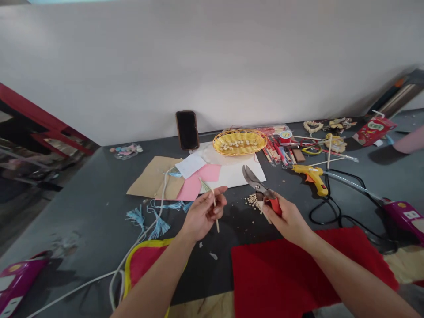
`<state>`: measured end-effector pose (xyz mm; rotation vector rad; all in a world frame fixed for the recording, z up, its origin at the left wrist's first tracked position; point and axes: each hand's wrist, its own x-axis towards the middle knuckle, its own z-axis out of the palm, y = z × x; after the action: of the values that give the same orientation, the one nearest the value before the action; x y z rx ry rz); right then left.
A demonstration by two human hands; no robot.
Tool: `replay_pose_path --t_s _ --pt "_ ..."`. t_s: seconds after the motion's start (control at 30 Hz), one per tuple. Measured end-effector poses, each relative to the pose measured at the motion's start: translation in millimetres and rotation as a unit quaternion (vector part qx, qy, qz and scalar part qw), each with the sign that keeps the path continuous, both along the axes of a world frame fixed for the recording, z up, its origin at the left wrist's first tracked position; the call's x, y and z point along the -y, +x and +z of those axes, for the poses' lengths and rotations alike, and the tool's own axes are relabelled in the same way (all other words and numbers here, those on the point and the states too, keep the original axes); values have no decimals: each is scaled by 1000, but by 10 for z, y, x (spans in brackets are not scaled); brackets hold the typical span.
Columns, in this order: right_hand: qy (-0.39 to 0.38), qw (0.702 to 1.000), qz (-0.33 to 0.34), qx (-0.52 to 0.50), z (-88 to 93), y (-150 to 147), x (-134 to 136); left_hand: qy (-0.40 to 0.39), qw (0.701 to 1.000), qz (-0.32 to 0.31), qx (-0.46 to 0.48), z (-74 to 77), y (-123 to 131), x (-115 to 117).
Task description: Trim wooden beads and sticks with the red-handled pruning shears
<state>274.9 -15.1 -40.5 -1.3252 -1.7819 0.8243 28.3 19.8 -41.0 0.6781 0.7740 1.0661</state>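
The left hand [202, 214] grips a wooden stick [217, 224] between its fingers, and the right hand [285, 218] is clamped on red-handled shears [255, 183]. A yellow basket [261, 141] on the far bench [99, 212] holds pale beads [236, 144].

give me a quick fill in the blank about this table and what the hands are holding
The left hand holds a thin wooden stick tipped with ____ fibres.
The right hand grips metal shears with ____ handles.
The hot glue gun has a ____ body.
The red cloth lies under the ____ forearm.

Missing words: green; orange; yellow; right
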Motion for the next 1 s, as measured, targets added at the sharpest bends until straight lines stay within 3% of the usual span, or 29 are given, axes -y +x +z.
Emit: replay_pose_path --t_s 0.13,0.33,0.73,0.87,1.0 --pt "-88 993 17 -79 -9 -25 37 10 1000 -13 -11 -29 13 33" --pt "-199 935 6 -294 -32 -25 46 9 1000 -15 -3 -23 8 30" --pt "-324 850 74 -408 89 32 105 41 997 -18 -56 -98 38 55" --pt "-376 798 114 -456 129 39 122 53 997 -9 -60 -116 40 55" --pt "-373 786 88 -486 163 33 122 59 996 -3 -64 -121 41 58"
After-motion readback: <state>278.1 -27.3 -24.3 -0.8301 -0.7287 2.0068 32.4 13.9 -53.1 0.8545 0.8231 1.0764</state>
